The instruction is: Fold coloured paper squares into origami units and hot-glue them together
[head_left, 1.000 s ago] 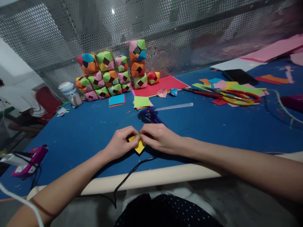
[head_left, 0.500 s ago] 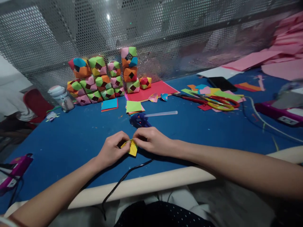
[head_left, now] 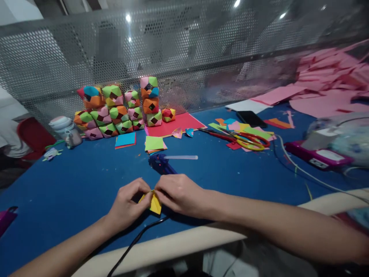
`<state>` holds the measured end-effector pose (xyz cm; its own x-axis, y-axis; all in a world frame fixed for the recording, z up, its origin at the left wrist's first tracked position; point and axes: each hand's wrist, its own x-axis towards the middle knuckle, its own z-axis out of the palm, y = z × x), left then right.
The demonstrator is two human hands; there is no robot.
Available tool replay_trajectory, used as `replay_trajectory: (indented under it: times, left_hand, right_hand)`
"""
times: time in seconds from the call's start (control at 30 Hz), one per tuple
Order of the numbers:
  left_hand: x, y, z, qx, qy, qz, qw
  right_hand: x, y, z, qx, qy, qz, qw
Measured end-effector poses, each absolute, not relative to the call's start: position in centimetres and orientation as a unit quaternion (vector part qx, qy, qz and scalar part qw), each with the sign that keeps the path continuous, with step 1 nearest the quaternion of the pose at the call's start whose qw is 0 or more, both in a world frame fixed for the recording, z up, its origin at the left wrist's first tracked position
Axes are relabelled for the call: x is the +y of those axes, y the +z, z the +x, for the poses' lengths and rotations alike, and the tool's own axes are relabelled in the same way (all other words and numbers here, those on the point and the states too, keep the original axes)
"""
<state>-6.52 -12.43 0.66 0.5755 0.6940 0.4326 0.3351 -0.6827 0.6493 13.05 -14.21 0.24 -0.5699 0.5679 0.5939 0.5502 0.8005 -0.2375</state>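
Left hand (head_left: 127,202) and right hand (head_left: 182,195) both pinch the folded yellow paper (head_left: 156,205), lower centre of the frame; light, even fingertip pressure should keep its folds crisp.

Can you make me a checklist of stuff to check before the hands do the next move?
1. Left hand gripping the yellow paper: ok, pinched.
2. Right hand gripping it too: ok, fingertips at its upper edge.
3. Scissors out of the way: ok, lying on paper scraps, away from both hands.
4. Glue stick in the glue gun: ok, its pale length pokes out.
5. Glue gun cool: cannot tell, pictures don't show heat.
6. Black cord clear of the hands: cannot tell, it disappears near the right one.
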Motion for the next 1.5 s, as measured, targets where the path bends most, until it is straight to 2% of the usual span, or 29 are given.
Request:
replay_trajectory:
  times: [0.13,0.37,0.53,0.63,0.77,0.9,1.03,1.23,1.37,1.5]
  left_hand:
    - [-12.2,0.9,-6.8,0.32,0.311,0.824,0.349]
    - [-12.4,0.3,-7.7,0.296,0.297,0.762,0.492]
    - [-11.5,0.7,-7.9,0.386,0.317,0.733,0.462]
    - [-10.7,0.7,-7.7,0.438,0.331,0.704,0.45]
    - [-10.1,0.5,-7.5,0.451,0.331,0.704,0.438]
    - [-9.9,0.6,-7.3,0.478,0.325,0.698,0.423]
    - [-9.6,0.8,-7.1,0.519,0.322,0.659,0.438]
    - [-9.1,1.1,-6.8,0.534,0.31,0.626,0.477]
    - [-9.1,1.0,-6.7,0.522,0.318,0.602,0.515]
    - [-9.0,0.9,-6.7,0.509,0.339,0.574,0.545]
  right_hand:
    - [-14.2,1.2,13.7,-0.891,0.019,-0.331,0.31]
    - [-14.9,3.8,15.2,-0.915,0.12,-0.328,0.2]
    - [-15.5,5.5,19.7,-0.914,0.245,-0.296,0.129]
    - [-14.3,5.7,23.4,-0.862,0.273,-0.391,0.172]
    - [-10.2,4.9,27.1,-0.745,0.222,-0.556,0.294]
    - [-5.7,2.2,28.6,-0.679,0.162,-0.605,0.383]
    - [-4.4,-1.4,28.4,-0.666,0.123,-0.602,0.422]
    - [-5.6,-2.9,27.9,-0.739,0.125,-0.523,0.406]
    - [-7.0,-2.2,26.0,-0.854,0.135,-0.401,0.303]
    - [-9.0,-0.5,21.9,-0.857,0.204,-0.408,0.24]
